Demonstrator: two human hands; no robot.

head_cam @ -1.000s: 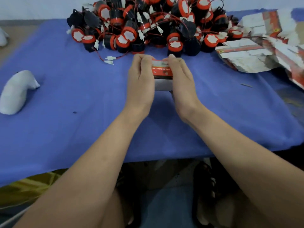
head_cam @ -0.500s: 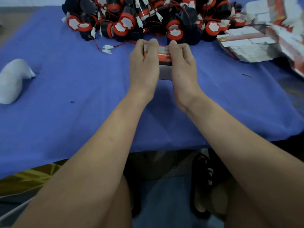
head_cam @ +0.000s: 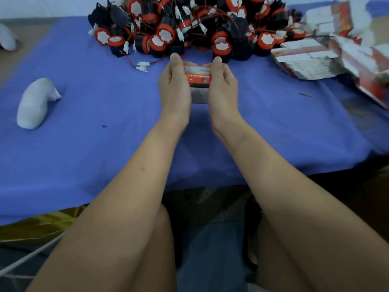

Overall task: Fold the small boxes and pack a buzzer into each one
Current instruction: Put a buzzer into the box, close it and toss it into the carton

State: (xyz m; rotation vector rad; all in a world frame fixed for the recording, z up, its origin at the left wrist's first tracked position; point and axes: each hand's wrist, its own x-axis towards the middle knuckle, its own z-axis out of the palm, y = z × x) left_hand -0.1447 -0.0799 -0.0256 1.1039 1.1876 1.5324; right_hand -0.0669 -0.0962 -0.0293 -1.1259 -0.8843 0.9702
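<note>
The left hand (head_cam: 174,85) and right hand (head_cam: 223,85) grip a small red-and-white box (head_cam: 197,77) between them, one on each side, fingers lying along its sides. They hold it over the blue-covered counter (head_cam: 84,154). Just beyond lies a heap of black-and-orange buzzers (head_cam: 189,24), and flat unfolded boxes (head_cam: 305,60) are stacked at the right.

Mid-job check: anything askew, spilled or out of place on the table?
Nothing spilled. The flat box blanks at the far right lie in a slumped, fanned heap, not a square stack. One red wire with white connectors trails out of the buzzer pile onto the cloth.
</note>
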